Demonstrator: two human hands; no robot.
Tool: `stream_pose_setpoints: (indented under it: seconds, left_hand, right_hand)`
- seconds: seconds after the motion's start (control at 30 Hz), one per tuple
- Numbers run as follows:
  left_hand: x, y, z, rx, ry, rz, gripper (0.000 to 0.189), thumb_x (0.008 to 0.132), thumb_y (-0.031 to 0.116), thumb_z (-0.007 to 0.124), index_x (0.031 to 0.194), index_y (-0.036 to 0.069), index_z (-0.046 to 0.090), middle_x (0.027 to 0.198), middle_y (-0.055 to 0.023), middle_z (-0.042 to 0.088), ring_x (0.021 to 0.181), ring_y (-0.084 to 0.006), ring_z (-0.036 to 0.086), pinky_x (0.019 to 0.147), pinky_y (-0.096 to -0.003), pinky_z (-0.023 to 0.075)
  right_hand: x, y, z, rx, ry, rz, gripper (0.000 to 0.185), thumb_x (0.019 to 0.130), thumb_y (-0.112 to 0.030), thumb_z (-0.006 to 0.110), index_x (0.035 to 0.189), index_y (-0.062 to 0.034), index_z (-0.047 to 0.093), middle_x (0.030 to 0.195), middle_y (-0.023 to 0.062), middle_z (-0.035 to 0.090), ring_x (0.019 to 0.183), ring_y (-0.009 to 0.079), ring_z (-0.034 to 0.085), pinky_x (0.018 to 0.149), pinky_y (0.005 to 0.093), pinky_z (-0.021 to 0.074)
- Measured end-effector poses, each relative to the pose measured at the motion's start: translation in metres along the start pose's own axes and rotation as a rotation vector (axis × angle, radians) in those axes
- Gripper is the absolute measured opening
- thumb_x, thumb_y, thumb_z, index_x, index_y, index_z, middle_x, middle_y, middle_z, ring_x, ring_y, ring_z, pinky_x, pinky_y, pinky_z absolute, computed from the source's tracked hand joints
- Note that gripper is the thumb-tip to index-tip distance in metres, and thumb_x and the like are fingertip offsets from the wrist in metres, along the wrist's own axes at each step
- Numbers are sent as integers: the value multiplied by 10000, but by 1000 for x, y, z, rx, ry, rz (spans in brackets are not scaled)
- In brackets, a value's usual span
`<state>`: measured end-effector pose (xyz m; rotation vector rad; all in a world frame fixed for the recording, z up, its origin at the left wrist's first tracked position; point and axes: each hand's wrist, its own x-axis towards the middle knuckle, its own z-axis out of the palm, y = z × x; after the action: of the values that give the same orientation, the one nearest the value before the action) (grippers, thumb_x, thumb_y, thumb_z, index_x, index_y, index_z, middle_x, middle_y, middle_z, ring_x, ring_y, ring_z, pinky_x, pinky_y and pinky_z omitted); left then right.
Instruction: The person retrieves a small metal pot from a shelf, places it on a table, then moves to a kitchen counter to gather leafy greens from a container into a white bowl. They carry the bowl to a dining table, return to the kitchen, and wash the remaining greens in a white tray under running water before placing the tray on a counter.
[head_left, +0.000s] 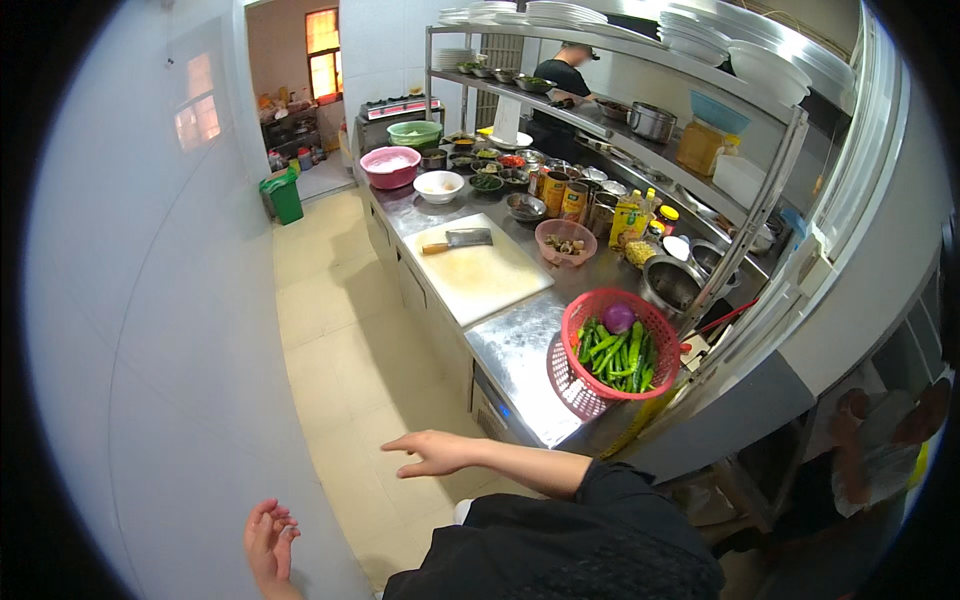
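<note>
My right hand (431, 454) hangs over the tiled floor, fingers apart and empty, short of the steel counter (517, 352). Low at the left, near the wall, my left hand (270, 536) is empty with its fingers loosely curled. A cleaver (469, 240) with a wooden handle lies on the white cutting board (480, 289). At the counter's near end, a red plastic basket (574, 375) holds green chili peppers (619, 356) and a purple onion (619, 318). Behind the board stands a pink bowl (551, 251) with chopped food in it.
Plates (566, 15) and a steel pot (652, 122) stand on the steel rack above the counter. Bowls of ingredients, cans (574, 201) and bottles line its back. A person (559, 75) in black is beyond the rack. A green bin (283, 196) stands by the doorway.
</note>
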<state>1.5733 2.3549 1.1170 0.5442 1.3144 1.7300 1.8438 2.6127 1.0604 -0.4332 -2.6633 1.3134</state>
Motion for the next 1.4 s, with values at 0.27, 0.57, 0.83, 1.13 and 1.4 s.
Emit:
stream_pose_setpoints:
  seconds: [0.27, 0.57, 0.83, 1.13, 1.4]
  left_hand:
    - [253, -55, -13, 478, 85, -97, 368, 888, 228, 614, 1174, 11, 534, 948, -90, 613, 808, -187, 590, 676, -332, 495]
    - [479, -42, 33, 829, 176, -172, 459, 875, 227, 596, 1262, -4, 507, 1027, -50, 586, 864, -127, 555, 691, -296, 479]
    - [778, -28, 162, 947, -268, -230, 474, 844, 239, 638, 1244, 4, 542, 1031, -86, 622, 794, -121, 565, 680, -286, 476]
    - [958, -34, 401, 1010, -824, 35, 171, 701, 6, 691, 815, 25, 566, 713, -4, 527, 657, -100, 494, 637, -241, 454]
    - [919, -58, 519, 870, -1212, 133, 682, 727, 91, 714, 1344, 42, 428, 1184, -159, 545, 982, -204, 533, 809, -328, 483]
  right_hand:
    - [88, 118, -122, 70, 32, 205, 565, 890, -372, 605, 1356, -89, 452, 1293, 182, 522, 1097, 310, 576, 929, 397, 460]
    - [235, 187, -258, -19, 145, 118, 505, 897, -299, 598, 1333, -74, 475, 1290, 166, 524, 1074, 298, 580, 913, 383, 469]
    - [304, 293, -367, 106, 580, 341, 480, 880, -298, 621, 1287, -64, 523, 1154, 190, 604, 1007, 287, 616, 862, 370, 491]
    - [274, 313, -430, 86, 1106, 556, 227, 834, -233, 679, 917, -23, 657, 1177, 133, 606, 1014, 211, 605, 813, 306, 512]
    - [42, 177, -539, -636, 1676, 944, 723, 775, -293, 730, 1347, 14, 411, 1326, 188, 476, 1226, 290, 474, 1022, 379, 396]
